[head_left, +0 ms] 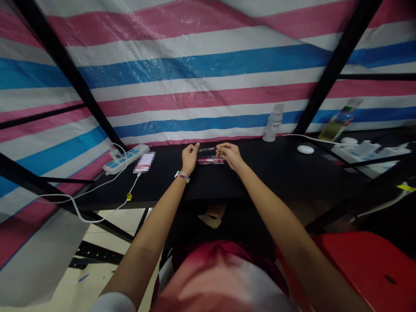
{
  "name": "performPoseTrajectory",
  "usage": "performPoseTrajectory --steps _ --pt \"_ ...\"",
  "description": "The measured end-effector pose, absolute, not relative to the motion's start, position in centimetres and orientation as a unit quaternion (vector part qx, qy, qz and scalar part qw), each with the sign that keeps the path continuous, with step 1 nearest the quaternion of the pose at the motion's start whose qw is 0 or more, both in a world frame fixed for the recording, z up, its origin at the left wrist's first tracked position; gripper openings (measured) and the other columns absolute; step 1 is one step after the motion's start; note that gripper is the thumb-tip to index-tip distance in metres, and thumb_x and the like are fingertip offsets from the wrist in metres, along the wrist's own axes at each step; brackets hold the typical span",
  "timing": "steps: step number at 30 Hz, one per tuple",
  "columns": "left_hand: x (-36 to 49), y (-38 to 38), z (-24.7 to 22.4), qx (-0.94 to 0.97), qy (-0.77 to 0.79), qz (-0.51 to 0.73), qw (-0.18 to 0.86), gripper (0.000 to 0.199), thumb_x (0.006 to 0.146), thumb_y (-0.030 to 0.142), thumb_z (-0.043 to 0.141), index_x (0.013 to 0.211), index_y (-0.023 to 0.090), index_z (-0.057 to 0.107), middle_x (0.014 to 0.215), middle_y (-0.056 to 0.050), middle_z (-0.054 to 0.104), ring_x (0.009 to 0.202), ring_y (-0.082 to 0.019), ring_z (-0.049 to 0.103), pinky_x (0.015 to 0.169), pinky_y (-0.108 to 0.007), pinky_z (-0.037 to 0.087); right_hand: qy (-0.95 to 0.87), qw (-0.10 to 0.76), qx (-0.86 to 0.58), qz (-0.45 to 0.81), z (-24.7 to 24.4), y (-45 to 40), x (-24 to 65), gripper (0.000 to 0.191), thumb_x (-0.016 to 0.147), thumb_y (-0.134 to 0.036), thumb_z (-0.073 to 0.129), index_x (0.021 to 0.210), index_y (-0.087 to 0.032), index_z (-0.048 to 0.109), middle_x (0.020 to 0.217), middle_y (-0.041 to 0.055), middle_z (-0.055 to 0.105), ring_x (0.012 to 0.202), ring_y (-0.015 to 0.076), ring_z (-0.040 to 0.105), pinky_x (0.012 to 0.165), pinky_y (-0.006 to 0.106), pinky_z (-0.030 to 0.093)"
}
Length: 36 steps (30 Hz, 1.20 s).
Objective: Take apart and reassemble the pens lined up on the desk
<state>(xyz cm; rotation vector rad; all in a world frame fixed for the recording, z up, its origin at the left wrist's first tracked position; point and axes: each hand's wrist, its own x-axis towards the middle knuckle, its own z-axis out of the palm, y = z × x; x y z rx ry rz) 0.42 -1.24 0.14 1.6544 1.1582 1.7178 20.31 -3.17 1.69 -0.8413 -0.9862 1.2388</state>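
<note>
Between my hands on the black table are several slim pens (210, 160) with pink and red parts, lying side by side in a row. Just behind them a darker slim pen (207, 149) spans the gap between my two hands. My right hand (229, 155) has its fingers curled and pinched at that pen's right end. At its left end is my left hand (189, 157), fingers bent in and thumb pressed toward them; what it grips is hidden. A braided bracelet (182, 175) circles my left wrist.
A white power strip (130, 157) and a phone (144, 162) on a charging cable lie to the left. A clear bottle (273, 123), a white rounded case (305, 149) and an oil bottle (338, 123) stand right. Black frame posts flank the table; a red stool (364, 260) is lower right.
</note>
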Motion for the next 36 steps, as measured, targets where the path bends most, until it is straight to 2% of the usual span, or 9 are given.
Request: performPoseTrajectory --steps 4,6,11,18,22,24,29,33,36 --pt "0.85 -1.38 0.19 0.604 0.391 0.632 0.287 0.026 0.093 0.042 0.082 0.088 0.022 0.066 0.071 0.001 0.060 0.066 -0.015 0.055 0.064 -0.029 0.047 -0.387 0.641 -0.379 0.545 1.79 -2.97 20.57 0.011 0.081 -0.008 0.076 0.076 -0.017 0.072 0.065 0.0027 0.070 0.061 0.0128 0.065 0.066 0.026 0.059" --pt "0.92 -1.35 0.12 0.610 0.385 0.628 0.292 0.022 0.091 0.038 0.084 0.091 0.021 0.071 0.072 0.000 0.064 0.067 -0.016 0.058 0.065 -0.029 0.048 -0.379 0.647 -0.378 0.543 1.79 -2.83 20.69 0.013 0.081 -0.008 0.077 0.075 -0.017 0.070 0.063 0.0019 0.069 0.060 0.0124 0.064 0.066 0.026 0.059" --pt "0.75 -1.12 -0.01 0.593 0.418 0.622 0.295 0.046 0.102 0.053 0.069 0.068 0.022 0.063 0.053 0.002 0.050 0.053 -0.014 0.051 0.056 -0.030 0.042 -0.383 0.649 -0.368 0.546 1.74 -2.70 20.65 0.013 0.081 -0.010 0.080 0.077 -0.019 0.070 0.064 0.0005 0.068 0.060 0.0126 0.064 0.069 0.027 0.061" --pt "0.90 -1.16 0.10 0.609 0.379 0.623 0.310 0.029 0.086 0.045 0.088 0.092 0.022 0.071 0.071 -0.001 0.068 0.067 -0.016 0.063 0.066 -0.030 0.051 -0.377 0.657 -0.367 0.540 1.69 -2.54 20.89 0.018 0.080 -0.013 0.084 0.076 -0.019 0.067 0.064 0.0005 0.068 0.060 0.0126 0.065 0.070 0.028 0.062" --pt "0.78 -1.12 -0.16 0.622 0.402 0.608 0.287 0.049 0.098 0.059 0.072 0.068 0.021 0.064 0.061 -0.002 0.062 0.059 -0.015 0.058 0.062 -0.030 0.047 -0.379 0.656 -0.365 0.541 1.76 -2.66 20.80 0.014 0.081 -0.012 0.080 0.077 -0.019 0.069 0.064 0.0007 0.068 0.061 0.0127 0.065 0.070 0.027 0.062" --pt "0.77 -1.10 -0.18 0.609 0.417 0.611 0.286 0.056 0.102 0.061 0.066 0.064 0.021 0.062 0.056 -0.001 0.057 0.055 -0.014 0.054 0.058 -0.030 0.044 -0.383 0.653 -0.364 0.543 1.80 -2.74 20.69 0.013 0.081 -0.012 0.079 0.078 -0.019 0.069 0.064 0.0008 0.069 0.062 0.0129 0.065 0.070 0.027 0.062" --pt "0.91 -1.25 0.15 0.592 0.390 0.626 0.325 0.030 0.088 0.046 0.087 0.093 0.021 0.070 0.071 -0.001 0.068 0.064 -0.015 0.063 0.063 -0.028 0.052 -0.374 0.656 -0.370 0.542 1.77 -2.69 20.75 0.012 0.080 -0.013 0.078 0.076 -0.019 0.068 0.063 0.0000 0.067 0.060 0.0124 0.064 0.069 0.027 0.061" --pt "0.90 -1.45 0.28 0.603 0.398 0.615 0.316 0.040 0.100 0.053 0.072 0.078 0.020 0.066 0.061 -0.001 0.062 0.055 -0.013 0.057 0.057 -0.028 0.047 -0.372 0.655 -0.371 0.542 1.69 -2.55 20.89 0.013 0.079 -0.014 0.079 0.076 -0.019 0.067 0.062 -0.0002 0.066 0.059 0.0124 0.064 0.068 0.027 0.061" --pt "0.90 -1.57 0.27 0.594 0.382 0.628 0.326 0.030 0.094 0.048 0.082 0.091 0.021 0.070 0.068 -0.001 0.067 0.057 -0.013 0.059 0.057 -0.028 0.048 -0.372 0.655 -0.370 0.543 1.66 -2.53 20.90 0.016 0.078 -0.015 0.081 0.076 -0.020 0.067 0.063 -0.0002 0.067 0.059 0.0125 0.064 0.069 0.027 0.061"
